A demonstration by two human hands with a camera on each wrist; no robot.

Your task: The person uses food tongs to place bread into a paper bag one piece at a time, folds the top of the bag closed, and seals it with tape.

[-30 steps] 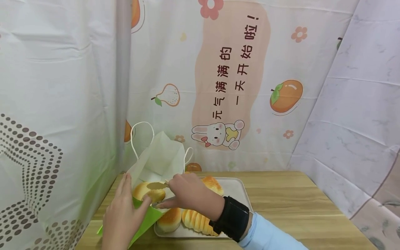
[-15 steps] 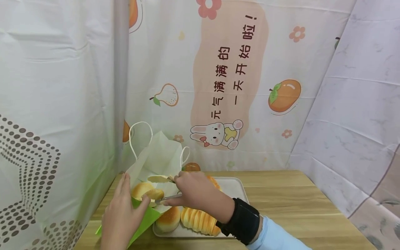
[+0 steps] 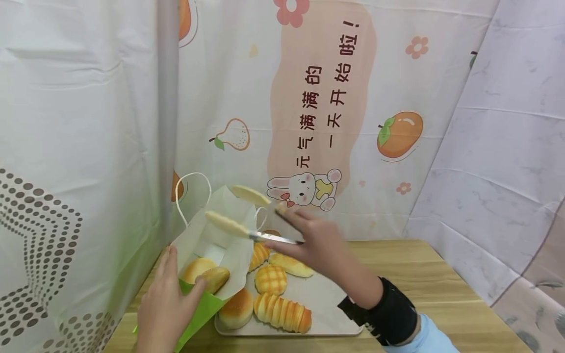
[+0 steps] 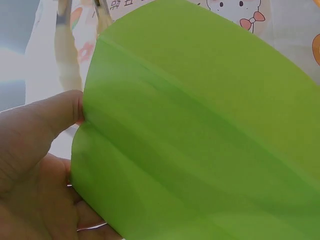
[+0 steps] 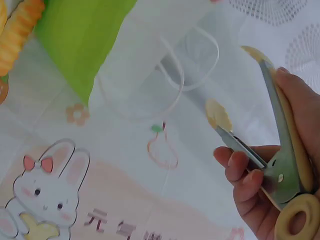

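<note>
My left hand [image 3: 164, 299] holds the rim of a green paper bag [image 3: 200, 318] with a white inside, thumb hooked over the edge. The left wrist view shows the bag's green outer face [image 4: 200, 125] beside the thumb. A round bun [image 3: 197, 268] and an oblong bread roll [image 3: 216, 279] lie inside the leaning bag. Above its mouth, my right hand [image 3: 324, 240] grips a pair of food tongs [image 3: 227, 224] with cream tips. The right wrist view shows the tongs [image 5: 280, 120] spread apart, nothing between their tips, and fingers curled about the arms.
A pale tray [image 3: 331, 306] on the wooden table [image 3: 423, 294] carries several breads, among them a ridged roll [image 3: 282, 312], a criss-cross bun [image 3: 270, 279] and a round bun [image 3: 237, 310] against the bag. White handles [image 3: 178, 196] stand up from the bag. Printed curtains [image 3: 397, 73] surround the table.
My right hand has lifted the tongs up and to the right, out of the bag, with their arms apart. The oblong roll stays in the bag. My left hand keeps its hold.
</note>
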